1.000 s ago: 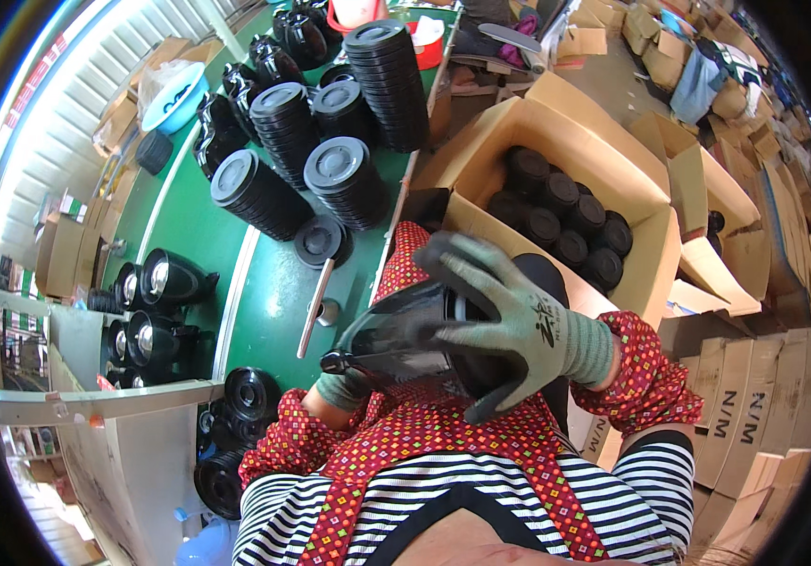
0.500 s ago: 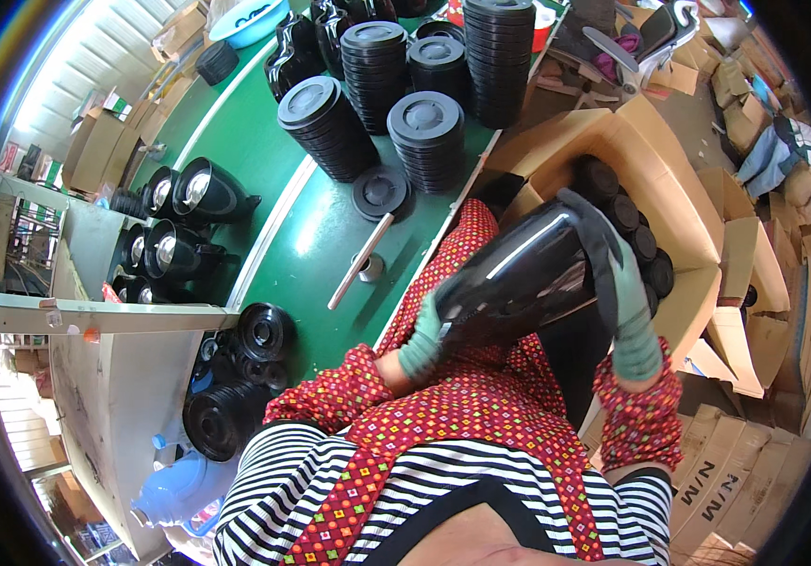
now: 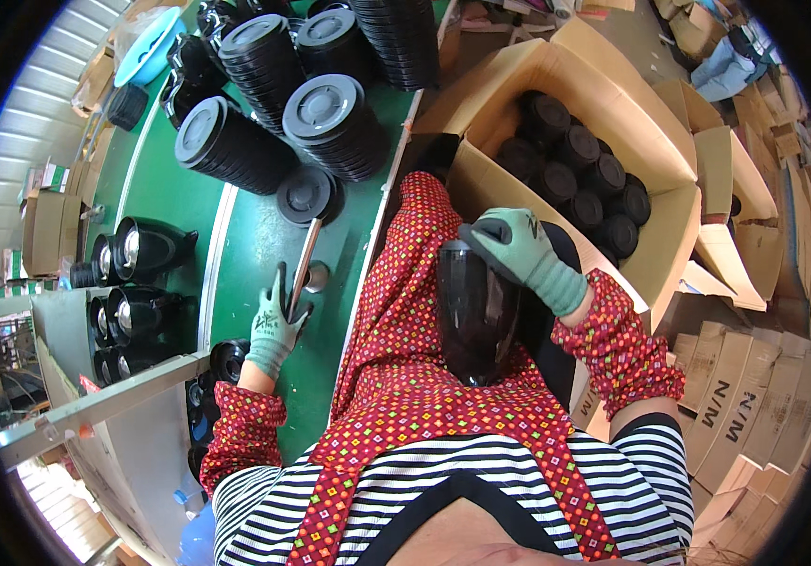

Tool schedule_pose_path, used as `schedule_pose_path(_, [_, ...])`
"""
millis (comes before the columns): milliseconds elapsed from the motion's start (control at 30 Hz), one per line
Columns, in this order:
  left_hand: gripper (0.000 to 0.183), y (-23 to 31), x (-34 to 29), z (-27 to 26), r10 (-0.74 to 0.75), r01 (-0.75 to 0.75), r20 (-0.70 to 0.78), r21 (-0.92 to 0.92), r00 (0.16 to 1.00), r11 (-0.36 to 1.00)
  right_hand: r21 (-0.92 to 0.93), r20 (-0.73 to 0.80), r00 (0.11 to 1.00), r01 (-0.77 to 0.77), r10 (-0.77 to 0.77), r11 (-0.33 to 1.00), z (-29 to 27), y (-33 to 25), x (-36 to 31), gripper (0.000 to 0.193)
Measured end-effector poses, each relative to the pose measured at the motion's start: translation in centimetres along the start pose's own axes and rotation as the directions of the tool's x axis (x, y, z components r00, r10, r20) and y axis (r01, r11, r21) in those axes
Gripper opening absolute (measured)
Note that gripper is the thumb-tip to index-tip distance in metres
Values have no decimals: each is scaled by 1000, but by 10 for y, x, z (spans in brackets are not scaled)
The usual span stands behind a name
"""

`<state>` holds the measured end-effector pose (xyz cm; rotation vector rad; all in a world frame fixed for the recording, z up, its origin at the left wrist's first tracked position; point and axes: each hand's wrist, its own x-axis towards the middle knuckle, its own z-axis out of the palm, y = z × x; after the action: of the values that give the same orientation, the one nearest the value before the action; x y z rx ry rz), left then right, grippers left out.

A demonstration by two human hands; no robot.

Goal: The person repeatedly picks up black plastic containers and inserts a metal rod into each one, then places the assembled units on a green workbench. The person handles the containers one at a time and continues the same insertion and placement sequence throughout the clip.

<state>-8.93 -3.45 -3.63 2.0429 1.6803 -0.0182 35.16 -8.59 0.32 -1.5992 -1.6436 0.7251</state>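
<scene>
A: Head view: which step? The right hand (image 3: 519, 250) grips the dark smoked housing (image 3: 474, 311), held against the apron.

B: Fetching a tool, likely. The left hand (image 3: 278, 325), fingers spread, presses the slim rod (image 3: 304, 259) on the green surface (image 3: 255, 245); closing on it needs care.

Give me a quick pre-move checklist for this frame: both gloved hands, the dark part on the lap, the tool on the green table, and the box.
1. Right hand has a grip on the dark glossy plastic shell: ok.
2. Shell resting on the lap: ok.
3. Left hand on the long thin metal tool: touching; closed grip cannot tell.
4. Open cardboard box of black round parts within reach: ok.
5. Black lid stacks upright: not ok, leaning.
</scene>
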Motion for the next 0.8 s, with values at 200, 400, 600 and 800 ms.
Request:
schedule_pose_path(200, [63, 80, -17, -27, -66, 112, 91, -864, 994, 490, 237, 308, 951, -53, -23, 970, -34, -20, 1, 24])
schedule_pose_path(400, [63, 188, 18, -87, 308, -174, 76, -687, 948, 706, -81, 67, 890, 455, -451, 887, -73, -55, 48, 37])
schedule_pose_path(600, [80, 256, 66, -130, 585, -292, 213, -705, 783, 647, 1, 213, 826, 534, -522, 846, -64, -2, 116, 38])
schedule_pose_path(800, [75, 269, 131, -91, 912, -862, -175, -429, 372, 269, 425, 11, 916, 358, -400, 831, 0, 65, 104, 31])
